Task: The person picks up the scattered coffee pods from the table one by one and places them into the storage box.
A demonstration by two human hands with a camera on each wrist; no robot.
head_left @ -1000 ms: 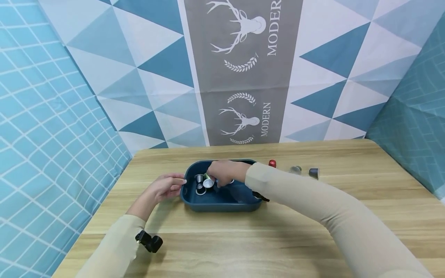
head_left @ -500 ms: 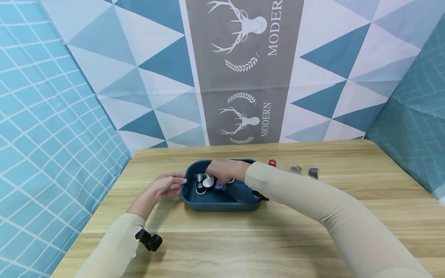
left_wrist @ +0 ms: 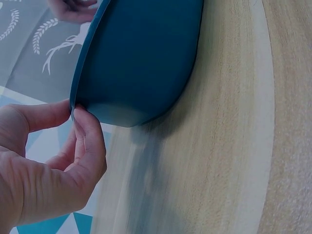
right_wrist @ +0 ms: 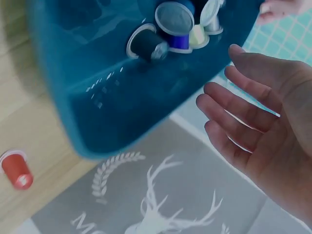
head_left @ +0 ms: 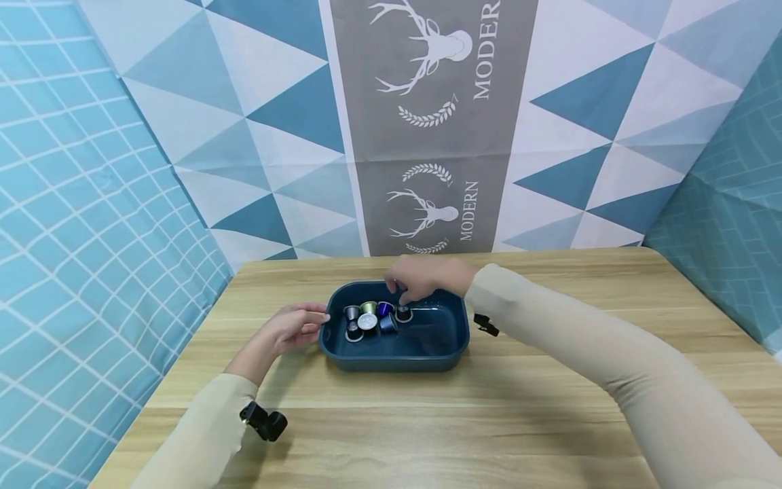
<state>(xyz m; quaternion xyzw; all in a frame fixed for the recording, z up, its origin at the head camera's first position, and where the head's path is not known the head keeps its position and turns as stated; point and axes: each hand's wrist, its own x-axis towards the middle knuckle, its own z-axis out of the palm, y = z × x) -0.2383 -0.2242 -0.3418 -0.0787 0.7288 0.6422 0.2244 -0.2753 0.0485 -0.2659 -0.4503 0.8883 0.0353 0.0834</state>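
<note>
A triangle-patterned cloth [head_left: 275, 197] with a grey deer panel [head_left: 379, 142] hangs at the far edge of the wood-grained counter [head_left: 421, 435]; a gridded blue sheet [head_left: 79, 217] flanks the left edge, a teal sheet [head_left: 727, 210] the right.

Tray [head_left: 430, 337] — dk blue; backdrop [head_left: 421, 144] — blu/wht triangles.

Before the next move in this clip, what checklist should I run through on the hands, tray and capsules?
1. Blue tray steadied: ok, left hand pinches its rim.
2. Right hand free: ok, it holds nothing.
3. Dark capsule nearest that hand in the head view, inside the tray: ok.
4. Every capsule in the tray: not ok, red capsule is on the table.
5. Anything behind the right sleeve: cannot tell, view blocked.
</note>
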